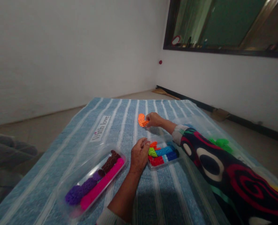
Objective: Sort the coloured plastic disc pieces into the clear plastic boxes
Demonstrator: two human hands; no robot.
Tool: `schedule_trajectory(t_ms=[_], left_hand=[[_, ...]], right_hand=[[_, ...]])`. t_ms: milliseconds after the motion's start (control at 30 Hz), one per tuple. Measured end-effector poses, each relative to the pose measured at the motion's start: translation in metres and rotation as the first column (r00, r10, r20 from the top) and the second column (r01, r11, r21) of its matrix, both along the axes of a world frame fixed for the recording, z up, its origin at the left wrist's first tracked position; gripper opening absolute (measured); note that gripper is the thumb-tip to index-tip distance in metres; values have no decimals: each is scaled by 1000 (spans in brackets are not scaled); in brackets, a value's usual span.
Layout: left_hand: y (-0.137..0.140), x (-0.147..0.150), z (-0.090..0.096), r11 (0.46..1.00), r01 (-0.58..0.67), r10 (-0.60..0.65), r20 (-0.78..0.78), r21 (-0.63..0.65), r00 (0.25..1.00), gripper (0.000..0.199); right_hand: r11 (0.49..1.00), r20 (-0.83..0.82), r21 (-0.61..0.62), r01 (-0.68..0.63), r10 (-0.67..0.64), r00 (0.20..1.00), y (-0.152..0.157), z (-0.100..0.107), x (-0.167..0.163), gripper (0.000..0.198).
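Observation:
Pinched in my right hand (153,120) is the end of an orange openwork fabric strip (141,120), which is bent and touches the striped cloth beyond the small box. My left hand (139,154) is closed at the left rim of that small clear plastic box (165,164), its fingertips partly hidden. Inside the box are rolled fabric pieces: a light blue one (164,151), a red one (156,161), a dark blue one (172,155), a lime green one (152,152) and an orange-red one (153,145).
A long clear tray (99,197) at left holds purple, brown and hot pink rolls. Behind my right sleeve, clear plastic with a bright green piece (221,144) lies at the right edge. The blue striped cloth (82,137) covers the table, with walls beyond.

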State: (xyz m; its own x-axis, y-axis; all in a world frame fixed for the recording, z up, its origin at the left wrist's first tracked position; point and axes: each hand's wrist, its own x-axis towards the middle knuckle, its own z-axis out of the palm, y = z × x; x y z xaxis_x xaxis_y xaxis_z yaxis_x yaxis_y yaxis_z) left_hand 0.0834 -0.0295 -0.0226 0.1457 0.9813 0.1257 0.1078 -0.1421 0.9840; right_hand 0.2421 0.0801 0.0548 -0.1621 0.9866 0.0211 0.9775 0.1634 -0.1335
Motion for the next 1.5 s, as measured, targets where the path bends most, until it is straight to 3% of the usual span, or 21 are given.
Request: schedule_trajectory(t_ms=[167, 300, 500, 633, 700, 767, 867, 967, 1033, 1100, 1133, 1300, 1500], left_hand=[[-2, -1, 10, 1000, 2, -2, -23, -19, 1000, 34], [-2, -2, 13, 1000, 0, 0, -26, -11, 1000, 34], [1, -1, 6, 1000, 10, -10, 12, -22, 1000, 39], [3, -3, 6, 999, -43, 43, -58, 8, 997, 40], [3, -5, 13, 988, -118, 131, -145, 98, 981, 39], [2, -7, 24, 954, -139, 203, -231, 266, 951, 38], [-1, 0, 47, 886, 79, 119, -390, 457, 913, 29], [-4, 23, 68, 812, 391, -8, -662, 432, 749, 26], [-5, 43, 79, 754, 583, -61, -851, 303, 522, 27], [-4, 62, 86, 734, 662, -49, -959, 155, 279, 32], [-3, 69, 88, 725, 678, -49, -972, 122, 228, 33], [3, 86, 87, 715, 697, -42, -991, 57, 124, 29], [8, 91, 80, 726, 686, -22, -995, 53, 99, 22]], right_hand=[[1000, -184, -28, -11, 5, 983, -25, 21, 28, 20], [999, -207, -20, -45, 40, 978, -56, 31, 50, 16], [997, -242, 1, -72, 70, 968, -100, 28, 70, 16], [998, -298, 25, -55, 60, 953, -117, 23, 79, 16], [999, -359, 37, -36, 47, 932, -122, 23, 84, 15], [999, -412, 49, -14, 33, 911, -125, 24, 90, 14], [995, -462, 87, 56, -10, 887, -130, 29, 95, 15], [974, -510, 158, 162, -60, 858, -136, 35, 94, 16], [960, -545, 192, 202, -67, 836, -141, 38, 89, 16], [956, -570, 200, 215, -65, 819, -145, 39, 85, 16], [955, -577, 200, 218, -65, 815, -147, 40, 84, 16], [955, -574, 207, 214, -59, 817, -156, 37, 86, 16], [963, -576, 180, 200, -61, 815, -165, 30, 95, 17]])
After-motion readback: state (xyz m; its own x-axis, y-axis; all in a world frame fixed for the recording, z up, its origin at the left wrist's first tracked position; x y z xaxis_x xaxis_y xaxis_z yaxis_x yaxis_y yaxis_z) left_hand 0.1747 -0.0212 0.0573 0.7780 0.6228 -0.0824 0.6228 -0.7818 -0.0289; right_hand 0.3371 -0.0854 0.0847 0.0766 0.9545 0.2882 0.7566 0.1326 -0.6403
